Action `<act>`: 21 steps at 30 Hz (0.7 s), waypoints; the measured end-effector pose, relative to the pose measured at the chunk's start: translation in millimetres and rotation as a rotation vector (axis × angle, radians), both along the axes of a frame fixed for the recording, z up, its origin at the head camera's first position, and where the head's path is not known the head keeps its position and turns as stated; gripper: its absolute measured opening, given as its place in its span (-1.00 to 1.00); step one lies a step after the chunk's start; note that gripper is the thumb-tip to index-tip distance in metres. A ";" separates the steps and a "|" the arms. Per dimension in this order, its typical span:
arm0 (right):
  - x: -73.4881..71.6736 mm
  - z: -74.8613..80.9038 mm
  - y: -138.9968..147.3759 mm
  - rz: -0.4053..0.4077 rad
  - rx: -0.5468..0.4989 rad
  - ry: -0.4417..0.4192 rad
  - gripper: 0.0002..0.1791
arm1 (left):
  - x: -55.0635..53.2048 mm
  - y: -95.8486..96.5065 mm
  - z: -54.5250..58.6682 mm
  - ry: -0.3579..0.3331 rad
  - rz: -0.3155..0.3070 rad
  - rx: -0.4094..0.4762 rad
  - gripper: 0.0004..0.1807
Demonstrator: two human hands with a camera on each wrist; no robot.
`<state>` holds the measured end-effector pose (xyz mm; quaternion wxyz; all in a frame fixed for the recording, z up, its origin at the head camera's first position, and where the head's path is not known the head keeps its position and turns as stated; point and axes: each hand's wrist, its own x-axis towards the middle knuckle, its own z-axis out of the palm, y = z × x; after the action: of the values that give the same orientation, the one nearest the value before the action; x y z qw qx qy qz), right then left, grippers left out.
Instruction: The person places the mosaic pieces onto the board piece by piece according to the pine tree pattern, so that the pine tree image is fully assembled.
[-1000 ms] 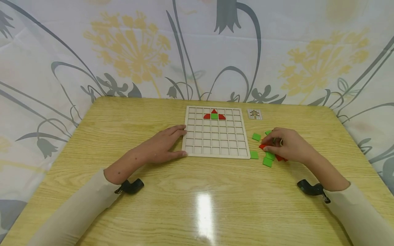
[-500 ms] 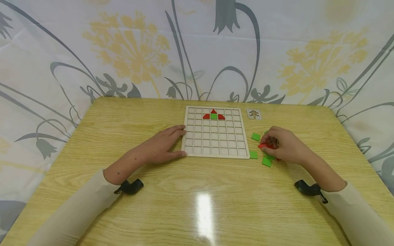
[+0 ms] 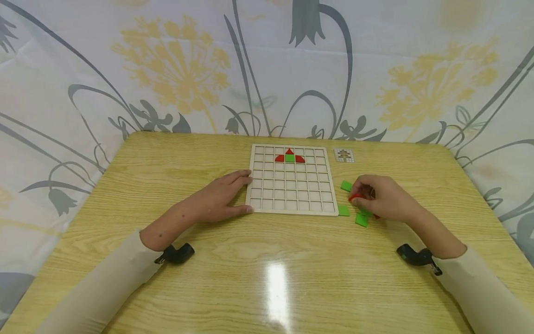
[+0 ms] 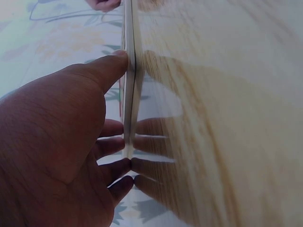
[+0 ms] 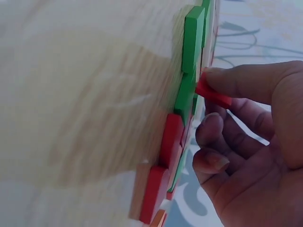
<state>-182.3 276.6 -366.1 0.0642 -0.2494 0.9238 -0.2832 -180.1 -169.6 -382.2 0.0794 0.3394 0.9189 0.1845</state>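
A pale wooden grid board [image 3: 292, 180] lies on the table. Near its far edge, red tiles [image 3: 289, 151] surround a green square tile [image 3: 289, 158] on the sides and top. My left hand [image 3: 221, 197] rests along the board's left edge [image 4: 130, 85], fingertips and thumb touching it. To the right of the board, my right hand [image 3: 385, 197] pinches a red tile [image 5: 215, 94] between thumb and forefinger; the other fingers are curled. Below it lie loose green tiles [image 3: 361, 220] and red tiles [image 5: 154, 194], partly hidden by the hand.
A small card [image 3: 344, 155] with a printed grid picture lies beyond the board's right corner. One green tile [image 3: 344, 210] lies against the board's near right corner, another green tile [image 3: 346, 186] farther back. A patterned cloth [image 3: 267, 69] hangs behind the wooden table [image 3: 233, 269].
My right hand has shifted slightly left over the pile, and the red tile between its fingers is now tilted. The left hand and the board stay where they were.
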 end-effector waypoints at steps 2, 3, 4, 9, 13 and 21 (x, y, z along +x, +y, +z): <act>-0.7 1.0 -1.7 0.004 -0.019 0.018 -0.92 | 0.3 -0.3 0.0 0.002 -0.002 0.001 -0.12; -1.2 1.4 -2.7 0.009 -0.028 0.032 -0.91 | 0.5 -0.4 0.1 0.003 -0.003 0.002 -0.11; -1.7 1.9 -3.8 0.010 -0.032 0.046 -0.89 | 0.6 -0.6 0.3 0.005 -0.004 0.002 -0.11; -4.4 3.6 -12.1 0.015 -0.044 0.097 -0.90 | 0.2 -0.1 0.7 0.006 -0.006 0.001 -0.12; -7.0 6.0 -21.1 0.014 -0.051 0.103 -0.94 | -0.6 0.2 0.3 0.002 -0.004 0.000 -0.12; -14.7 11.0 -36.9 -0.015 -0.031 0.067 -0.97 | -1.0 0.2 0.2 -0.002 -0.001 0.001 -0.13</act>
<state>-197.0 239.7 -355.2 0.0272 -0.2528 0.9229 -0.2893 -181.1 -169.4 -381.9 0.0804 0.3398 0.9186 0.1852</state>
